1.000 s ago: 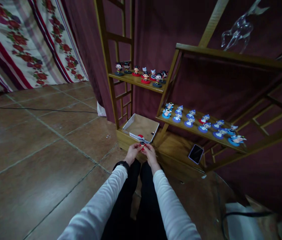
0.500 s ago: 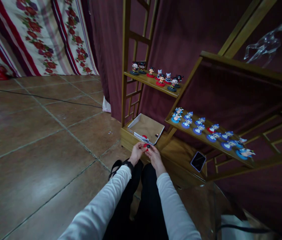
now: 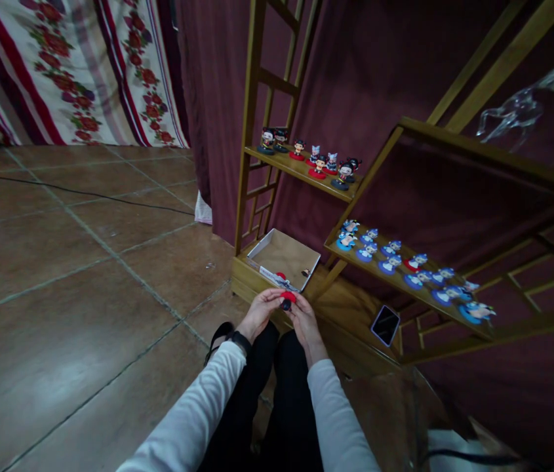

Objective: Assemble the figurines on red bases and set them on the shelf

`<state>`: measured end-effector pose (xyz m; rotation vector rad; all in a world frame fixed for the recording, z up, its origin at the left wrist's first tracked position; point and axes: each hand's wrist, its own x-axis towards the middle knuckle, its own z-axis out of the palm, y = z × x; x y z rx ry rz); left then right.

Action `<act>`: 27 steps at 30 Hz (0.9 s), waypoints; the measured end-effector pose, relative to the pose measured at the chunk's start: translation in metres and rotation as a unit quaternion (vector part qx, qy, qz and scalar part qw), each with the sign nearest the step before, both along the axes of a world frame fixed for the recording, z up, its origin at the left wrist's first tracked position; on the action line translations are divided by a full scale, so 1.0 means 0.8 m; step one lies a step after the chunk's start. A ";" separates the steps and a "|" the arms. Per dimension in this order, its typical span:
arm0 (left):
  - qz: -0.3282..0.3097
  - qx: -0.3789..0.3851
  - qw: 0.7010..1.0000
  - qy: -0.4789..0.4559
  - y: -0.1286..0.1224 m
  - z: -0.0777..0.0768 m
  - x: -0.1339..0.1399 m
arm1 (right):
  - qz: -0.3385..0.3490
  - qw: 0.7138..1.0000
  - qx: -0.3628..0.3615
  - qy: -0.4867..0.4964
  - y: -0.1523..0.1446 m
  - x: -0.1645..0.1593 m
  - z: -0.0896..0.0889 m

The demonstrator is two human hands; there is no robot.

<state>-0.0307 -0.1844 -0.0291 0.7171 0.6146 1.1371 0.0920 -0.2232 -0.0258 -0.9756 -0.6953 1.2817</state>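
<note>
Between my two hands is a small figurine [image 3: 286, 303] with a red base and a dark head, its red base turned up and its dark part towards me. My left hand [image 3: 259, 309] pinches it from the left. From the other side the fingers of my right hand [image 3: 303, 317] close on it. Just beyond my fingers stands a shallow open box [image 3: 286, 248] on the low shelf. Inside its near side lie a red-based piece [image 3: 281, 276] and, at the right, a small dark piece [image 3: 305, 272].
Several figurines on red and black bases stand on the upper shelf [image 3: 301, 172]. Blue-based figurines line the middle shelf [image 3: 375, 257]. A phone [image 3: 385, 325] lies on the low shelf at right. A clear animal ornament [image 3: 515, 111] is higher up. A black cable [image 3: 84, 193] crosses the floor.
The figurine has been turned in my fingers, so its red base now faces up and away and its dark part points towards me. Both hands still hold it, slightly lower in view.
</note>
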 end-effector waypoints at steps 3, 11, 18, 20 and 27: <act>-0.017 -0.007 1.000 -0.009 -0.004 0.003 -0.002 | -0.009 1.000 0.011 0.000 -0.004 0.000 -0.002; -0.061 0.006 0.998 0.002 -0.007 0.009 -0.009 | -0.003 1.000 0.023 -0.002 -0.010 0.005 -0.004; -0.077 -0.004 0.997 -0.002 -0.006 0.009 -0.008 | 0.001 0.999 0.046 -0.009 -0.010 0.007 0.001; -0.078 -0.008 0.997 -0.005 -0.006 0.010 -0.007 | 0.002 0.999 0.049 -0.007 -0.010 0.009 0.000; -0.049 -0.005 0.999 -0.010 -0.004 0.008 -0.003 | 0.012 1.000 0.017 -0.019 -0.007 0.010 -0.003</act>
